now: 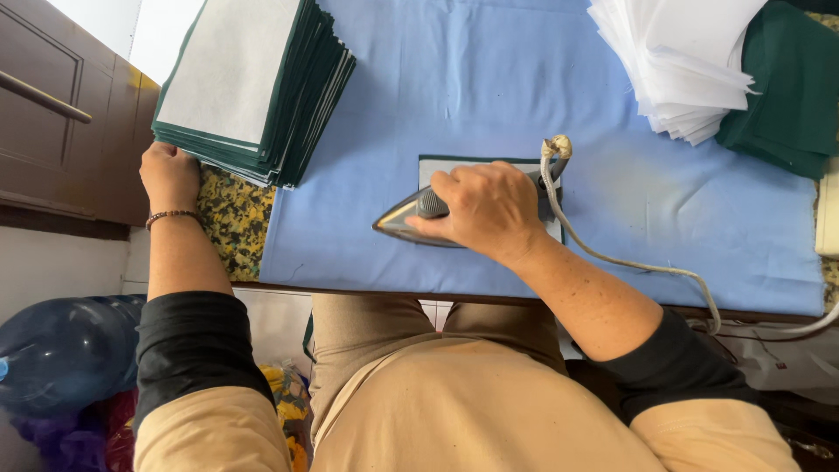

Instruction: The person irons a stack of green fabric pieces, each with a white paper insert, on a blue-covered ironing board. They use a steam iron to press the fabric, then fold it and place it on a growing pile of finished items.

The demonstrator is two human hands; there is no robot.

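tan trousers (437,385) and my black sleeves fill the bottom of the view, closest to the lens. from my right hand (485,210) outward: its fingers (450,188) are wrapped tight around the handle of an iron (411,218), which lies flat with its pointed nose toward the left. under the iron sits a small rectangular fabric piece (476,163), pale on top with a dark green edge, lying on the blue cloth (489,79) that covers the worktop. a pale cord (612,258) leaves the back of the iron, by my wrist, loops up in a knot and then trails off right over the near edge.

my left hand (169,175) rests at the near left corner of a tall stack of green-edged pieces (253,83), fingers curled against its side; i cannot tell whether they actually grip anything. a beaded bracelet (172,214) circles that wrist. beneath the stack and beside the blue cloth shows a yellow and dark patterned cloth (232,218).

far right, a fanned pile of white sheets (682,61) lies just beside folded dark green fabric (786,83). a brown cabinet (61,122) stands at left, and a blue water bottle (70,350) lies on the floor below.
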